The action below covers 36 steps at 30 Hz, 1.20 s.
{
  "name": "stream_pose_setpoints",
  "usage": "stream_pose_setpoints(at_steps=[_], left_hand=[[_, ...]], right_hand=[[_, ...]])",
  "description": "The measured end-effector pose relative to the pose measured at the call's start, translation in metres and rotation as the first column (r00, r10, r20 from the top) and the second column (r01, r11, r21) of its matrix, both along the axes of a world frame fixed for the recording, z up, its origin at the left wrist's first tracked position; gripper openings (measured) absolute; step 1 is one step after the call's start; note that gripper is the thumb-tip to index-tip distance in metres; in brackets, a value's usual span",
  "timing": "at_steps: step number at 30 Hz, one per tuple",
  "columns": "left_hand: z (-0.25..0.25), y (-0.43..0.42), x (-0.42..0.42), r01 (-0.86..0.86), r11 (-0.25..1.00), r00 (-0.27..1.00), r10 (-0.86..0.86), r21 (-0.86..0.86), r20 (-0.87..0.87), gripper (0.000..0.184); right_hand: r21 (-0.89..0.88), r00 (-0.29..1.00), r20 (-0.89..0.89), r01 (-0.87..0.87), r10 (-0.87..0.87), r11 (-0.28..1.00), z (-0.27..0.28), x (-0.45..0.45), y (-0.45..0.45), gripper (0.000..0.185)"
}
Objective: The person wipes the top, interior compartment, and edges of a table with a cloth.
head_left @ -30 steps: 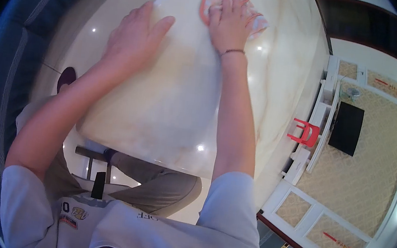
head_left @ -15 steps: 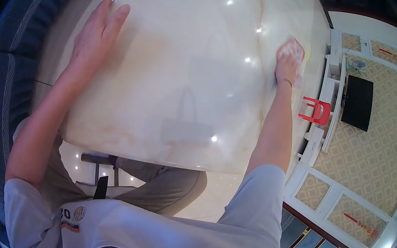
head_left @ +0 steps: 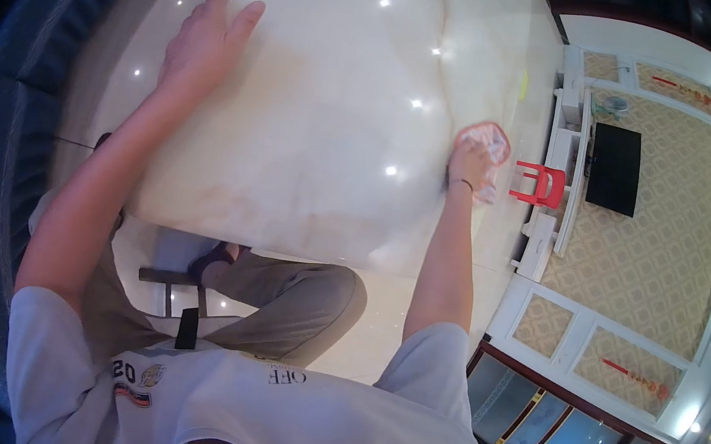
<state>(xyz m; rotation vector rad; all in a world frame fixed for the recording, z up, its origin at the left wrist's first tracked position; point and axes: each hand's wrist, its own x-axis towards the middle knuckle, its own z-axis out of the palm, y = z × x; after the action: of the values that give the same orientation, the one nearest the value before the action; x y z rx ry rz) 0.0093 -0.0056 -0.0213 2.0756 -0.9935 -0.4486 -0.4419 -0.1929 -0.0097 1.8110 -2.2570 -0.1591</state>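
My right hand presses a white cloth with an orange-pink border against the glossy marble table, near the table's right edge. Part of the cloth hangs out beside the wrist, and the fingertips are partly hidden in its folds. At the left edge of the same table rests my left hand, open, its thumb apart from the fingers and nothing in it. A dark band circles my right wrist.
A blue sofa runs along the left. Beyond the table's right side stand a small red chair, a white cabinet and a black television. Something yellow shows by the table's far right edge.
My right hand has drawn the cloth nearer to my body along the table's right side. The view has shifted a little, and my left hand stays at the left edge.
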Motion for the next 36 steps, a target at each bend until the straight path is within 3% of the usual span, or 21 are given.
stream_pose_setpoints(at_steps=[3,7,9,11,13,14,19,20,22,26,28,30,34,36], left_hand=[[0.005,-0.001,-0.003,0.004,1.000,1.000,-0.004,0.008,-0.027,0.079],[0.020,0.000,-0.004,0.019,0.999,0.992,-0.012,0.051,-0.129,0.075],[0.018,0.000,-0.003,0.020,1.000,0.991,-0.017,0.022,-0.132,0.075],[0.018,-0.002,-0.003,0.022,1.000,0.991,-0.023,-0.009,-0.133,0.074],[0.016,-0.003,-0.004,-0.006,1.000,0.987,0.003,-0.016,-0.159,0.075],[0.016,-0.003,-0.005,-0.003,1.000,0.987,0.000,-0.018,-0.158,0.075],[-0.001,-0.007,-0.003,-0.051,0.993,0.988,0.034,-0.103,-0.153,0.077],[0.000,-0.007,-0.003,-0.046,0.993,0.988,0.030,-0.104,-0.151,0.077],[0.004,-0.006,-0.002,-0.049,0.997,0.984,0.037,-0.061,-0.175,0.078],[-0.003,-0.007,0.001,-0.039,0.998,0.987,0.030,-0.052,-0.158,0.078],[0.002,-0.005,0.001,-0.039,0.998,0.980,0.030,-0.043,-0.198,0.078],[0.004,-0.003,0.001,-0.027,0.999,0.982,0.019,-0.042,-0.186,0.079],[0.002,-0.004,0.003,-0.013,0.997,0.992,0.003,-0.074,-0.128,0.080],[0.001,-0.006,0.005,0.004,0.998,0.993,-0.011,-0.061,-0.116,0.080]], right_hand=[[-0.072,0.996,-0.014,-0.089,0.088,0.993,-0.001,0.066,0.003,0.052],[-0.107,0.943,0.011,-0.331,0.334,0.938,0.004,0.160,0.010,0.055],[-0.146,0.889,-0.052,-0.457,0.455,0.877,-0.010,0.201,0.012,0.055],[-0.108,0.820,-0.025,-0.571,0.572,0.814,-0.003,0.249,0.036,0.057],[-0.182,0.705,0.061,-0.688,0.706,0.703,0.000,0.279,0.071,0.058],[-0.184,0.708,0.060,-0.686,0.704,0.704,0.003,0.288,0.087,0.058],[-0.176,0.415,0.171,-0.880,0.894,0.442,0.022,0.283,0.161,0.057],[-0.178,0.419,0.171,-0.877,0.892,0.446,0.025,0.272,0.176,0.057],[-0.126,0.401,0.333,-0.878,0.853,0.462,0.029,0.244,0.205,0.058],[-0.042,0.483,0.347,-0.848,0.804,0.528,0.038,0.181,0.227,0.059],[0.037,0.610,0.279,-0.778,0.742,0.627,0.039,0.146,0.219,0.060],[-0.058,0.617,0.222,-0.765,0.755,0.642,0.025,0.098,0.186,0.059],[-0.053,0.842,-0.010,-0.540,0.540,0.840,0.017,0.039,0.099,0.053],[-0.111,0.899,-0.004,-0.436,0.438,0.893,0.017,0.045,0.052,0.054]])
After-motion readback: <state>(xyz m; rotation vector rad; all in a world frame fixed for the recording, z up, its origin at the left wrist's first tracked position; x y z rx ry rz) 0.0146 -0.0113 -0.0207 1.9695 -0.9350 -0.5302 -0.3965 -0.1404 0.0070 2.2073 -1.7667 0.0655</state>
